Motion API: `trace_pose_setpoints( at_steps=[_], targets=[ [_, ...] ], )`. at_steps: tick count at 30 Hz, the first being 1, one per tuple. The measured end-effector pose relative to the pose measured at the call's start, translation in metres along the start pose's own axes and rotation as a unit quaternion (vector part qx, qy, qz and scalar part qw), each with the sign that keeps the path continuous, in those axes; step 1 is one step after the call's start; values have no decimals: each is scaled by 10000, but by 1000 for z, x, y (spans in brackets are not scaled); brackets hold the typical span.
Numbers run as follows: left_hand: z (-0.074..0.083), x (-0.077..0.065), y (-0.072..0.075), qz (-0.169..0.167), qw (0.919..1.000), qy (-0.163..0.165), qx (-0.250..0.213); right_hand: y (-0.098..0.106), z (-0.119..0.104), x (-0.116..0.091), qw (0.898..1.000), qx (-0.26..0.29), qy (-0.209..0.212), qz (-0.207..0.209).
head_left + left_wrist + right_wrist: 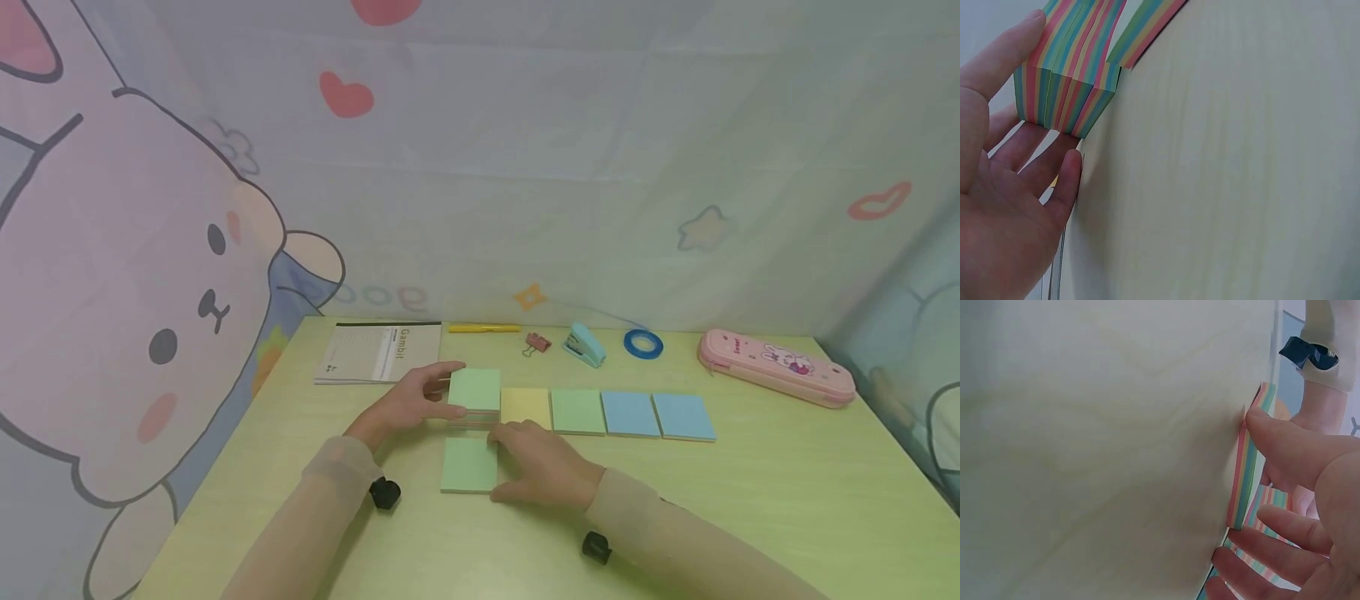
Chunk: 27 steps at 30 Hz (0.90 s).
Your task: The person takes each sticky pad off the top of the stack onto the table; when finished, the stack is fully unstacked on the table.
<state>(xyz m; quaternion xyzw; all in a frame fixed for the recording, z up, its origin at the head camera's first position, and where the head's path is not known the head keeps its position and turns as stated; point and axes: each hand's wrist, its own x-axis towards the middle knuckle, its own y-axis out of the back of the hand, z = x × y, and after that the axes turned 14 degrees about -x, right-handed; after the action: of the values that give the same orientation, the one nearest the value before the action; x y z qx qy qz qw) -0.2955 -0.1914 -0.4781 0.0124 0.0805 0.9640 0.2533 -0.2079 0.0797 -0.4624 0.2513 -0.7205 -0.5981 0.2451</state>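
Note:
My left hand (412,404) grips a stack of sticky note pads (475,388) by its left side, green on top. In the left wrist view the side of the stack (1066,94) shows pink, yellow, blue and green stripes. In front of it lies a single green sticky note pad (468,465). My right hand (547,467) holds that pad at its right side, thumb at the near corner and fingers at the far one; the right wrist view shows the pad's striped edge (1244,475) between them. Right of the stack, a yellow pad (525,408) adjoins a green pad (577,412).
Two blue pads (630,414) end the row. Behind stand a notebook (382,354), yellow pen (483,328), binder clip (536,342), mint stapler (584,345), blue tape roll (643,343) and pink pencil case (776,367). A printed curtain (487,217) hangs along the table's back edge.

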Motion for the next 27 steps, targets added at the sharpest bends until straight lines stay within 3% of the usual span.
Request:
trace_pose_setpoints(
  at_steps=[4,9,15,27],
  targets=[
    [1,1,0,12,10000,2,31,7,4,0,9995,318,-81,-15],
    [1,1,-1,-1,10000,42,-44,23,14,3,9955,793,-106,515],
    [0,0,1,-4,10000,29,-92,29,28,24,9930,479,-86,1073],
    [-2,1,1,-131,9998,-64,-111,20,33,71,9990,334,-154,269]
  ],
)
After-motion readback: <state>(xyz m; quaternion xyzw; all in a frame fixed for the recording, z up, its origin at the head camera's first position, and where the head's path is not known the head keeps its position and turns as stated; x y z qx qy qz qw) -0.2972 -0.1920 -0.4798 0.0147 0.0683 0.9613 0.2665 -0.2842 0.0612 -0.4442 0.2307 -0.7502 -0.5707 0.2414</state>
